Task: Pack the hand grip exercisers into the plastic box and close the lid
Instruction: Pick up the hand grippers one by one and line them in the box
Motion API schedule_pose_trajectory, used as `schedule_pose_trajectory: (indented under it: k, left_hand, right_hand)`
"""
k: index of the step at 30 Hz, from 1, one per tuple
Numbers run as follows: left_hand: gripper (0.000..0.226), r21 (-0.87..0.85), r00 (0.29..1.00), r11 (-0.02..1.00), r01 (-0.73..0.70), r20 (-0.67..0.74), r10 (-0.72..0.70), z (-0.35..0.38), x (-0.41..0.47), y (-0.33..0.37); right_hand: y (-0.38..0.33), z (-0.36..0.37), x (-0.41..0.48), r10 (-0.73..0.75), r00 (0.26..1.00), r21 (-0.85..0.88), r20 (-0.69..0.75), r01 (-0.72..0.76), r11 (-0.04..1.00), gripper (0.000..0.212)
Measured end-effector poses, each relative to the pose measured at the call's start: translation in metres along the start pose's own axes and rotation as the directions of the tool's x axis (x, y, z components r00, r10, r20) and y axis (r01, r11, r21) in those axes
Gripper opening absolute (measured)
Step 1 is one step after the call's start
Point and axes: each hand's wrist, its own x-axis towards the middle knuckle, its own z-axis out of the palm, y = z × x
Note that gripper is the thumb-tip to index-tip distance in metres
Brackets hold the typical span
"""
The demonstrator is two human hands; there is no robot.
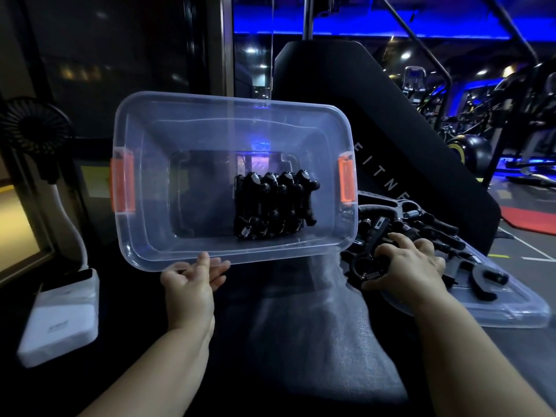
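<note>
A clear plastic box (156,139) with orange latches (122,185) is tipped with its opening toward me. Several black hand grip exercisers (272,203) stand packed in a row at its bottom right. My left hand (192,281) holds the box's near rim from below, thumb and fingers pinching the edge. My right hand (403,266) grips a black exerciser with a spring (368,266) at the near edge of a loose pile of exercisers (421,224). That pile lies on the clear lid (511,308), which sits flat to the right of the box.
A white power bank (60,320) and a small black desk fan (33,130) are at the left. A black padded bench (391,121) rises behind the box and pile. A grey cloth surface (316,326) lies under my arms. Gym machines stand far right.
</note>
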Motion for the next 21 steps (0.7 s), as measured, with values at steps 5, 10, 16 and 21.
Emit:
schedule_pose_trajectory:
  k: [5,10,16,21]
  left_hand:
    - [0.017,-0.004,1.000,1.000,0.004,-0.002,-0.004,0.001,0.000,0.002]
    - [0.019,0.003,1.000,1.000,-0.003,0.006,0.003,0.000,0.001,0.000]
    - [0.031,0.025,1.000,1.000,0.010,0.020,-0.010,-0.004,0.008,-0.009]
    - [0.021,0.006,1.000,1.000,-0.008,0.022,0.007,-0.002,0.006,-0.008]
  right_hand:
    - [0.000,-0.005,0.000,-0.025,0.998,-0.035,0.054,0.027,0.999,0.068]
    - [0.003,-0.005,0.000,-0.046,0.999,-0.054,0.013,0.047,0.997,0.065]
    - [0.007,0.001,0.006,-0.224,0.973,-0.029,-0.052,0.222,0.975,0.063]
    - [0.009,-0.001,0.006,-0.269,0.953,0.047,-0.138,0.277,0.960,0.072]
